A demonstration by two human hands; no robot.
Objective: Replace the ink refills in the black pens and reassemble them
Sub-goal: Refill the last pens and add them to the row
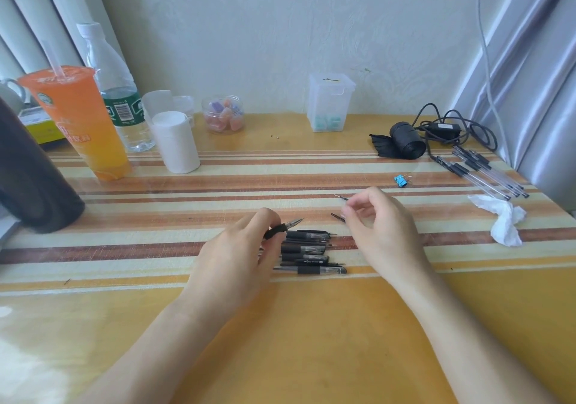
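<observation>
From the head view, both hands work over a striped orange-and-cream tabletop [156, 185]. The left hand [237, 257] is closed around the black rubber-gripped front section of a pen [282, 227], whose pointed tip sticks out toward the right hand. The right hand [383, 226] pinches a thin ink refill [341, 197] between thumb and forefinger, its fine metal tip pointing away to the left. A short dark piece [337, 217] shows just below that pinch; whether it is held or lying on the tabletop is unclear.

Between the two hands, partly under the left fingers, lies a small heap of black pens with clear barrels [311, 252]. Well beyond the right hand, to its far right, a row of slim clear spare refills [486, 174] lies near a crumpled white tissue [505, 219] and a small blue binder clip [400, 180].

The step in hand looks like the swap itself: one pen is apart, its front section in the left hand and a refill in the right. Whether this refill is the spent one or a fresh one cannot be told. The next move calls for lining the narrow refill up with the opening of the held section, a fine alignment, since both parts are thin and the hands are apart.
</observation>
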